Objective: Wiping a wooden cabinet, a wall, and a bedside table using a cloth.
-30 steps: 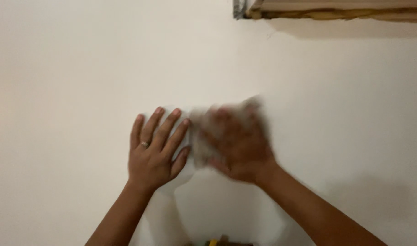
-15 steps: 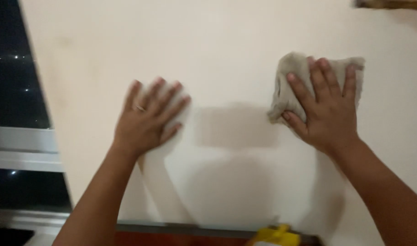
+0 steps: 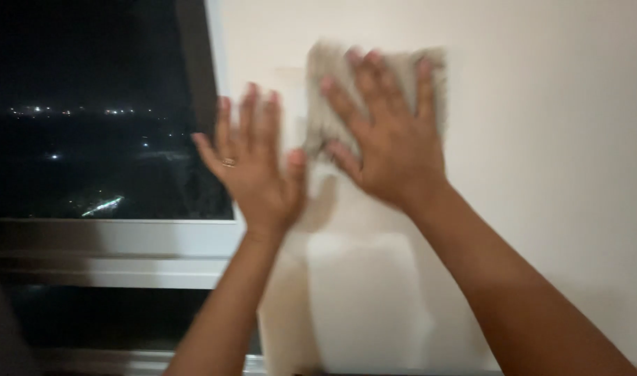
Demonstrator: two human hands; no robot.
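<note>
My right hand [image 3: 386, 139] presses a grey-beige cloth [image 3: 325, 90] flat against a cream wall [image 3: 541, 174], fingers spread over it. The cloth is blurred with motion and shows above and to the left of the fingers. My left hand [image 3: 252, 163] is raised with fingers apart, a ring on one finger, at the wall's left edge just beside the cloth. It holds nothing, and I cannot tell whether it touches the wall.
A dark window [image 3: 88, 111] with distant lights fills the left side. Its white frame and sill [image 3: 116, 251] run below it. The wall's vertical edge meets the window frame just left of my left hand.
My right hand has swept the cloth leftwards along the wall toward my left hand. The view has swung left, so the window now fills the left side.
</note>
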